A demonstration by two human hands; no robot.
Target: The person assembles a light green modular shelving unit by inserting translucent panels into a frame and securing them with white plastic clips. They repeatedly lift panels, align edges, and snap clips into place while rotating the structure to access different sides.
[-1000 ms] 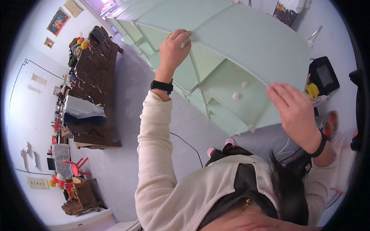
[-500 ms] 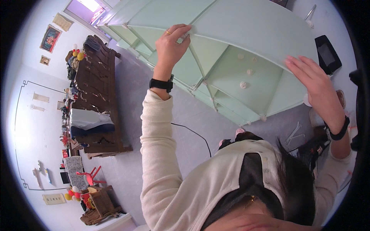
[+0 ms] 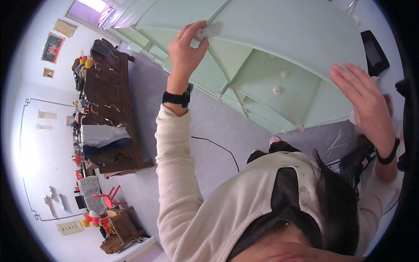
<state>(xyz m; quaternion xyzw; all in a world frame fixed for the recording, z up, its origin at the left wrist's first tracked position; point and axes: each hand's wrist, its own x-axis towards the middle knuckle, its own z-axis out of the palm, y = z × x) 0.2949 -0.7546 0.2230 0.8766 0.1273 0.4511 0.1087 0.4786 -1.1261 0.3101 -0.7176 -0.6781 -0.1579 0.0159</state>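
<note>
A shelving unit of pale green panels [image 3: 279, 32] stretches across the upper part of the head view, its open compartments turned towards me. White connectors join the panels at their corners. My left hand [image 3: 185, 51] pinches one white connector [image 3: 200, 35] at the top panel's front edge, thumb and fingers mostly covering it. Over at the panel's right end, my right hand [image 3: 365, 98] has its fingers stretched out, the tips at the bowed front edge; whether they press on it I cannot tell. Small round white knobs [image 3: 276, 90] show on a panel inside the unit.
A dark carved wooden bench [image 3: 109, 102] with cloths stands at the left. Beyond it are a red stool [image 3: 107, 197] and a wooden chair [image 3: 120, 231]. A black cable [image 3: 220, 148] crosses the floor. At the right are a black flat device [image 3: 374, 54] and thin white rods [image 3: 335, 143].
My left hand and the panel corner have shifted slightly up and left in view. My right hand has moved a little right, its fingers spread wider.
</note>
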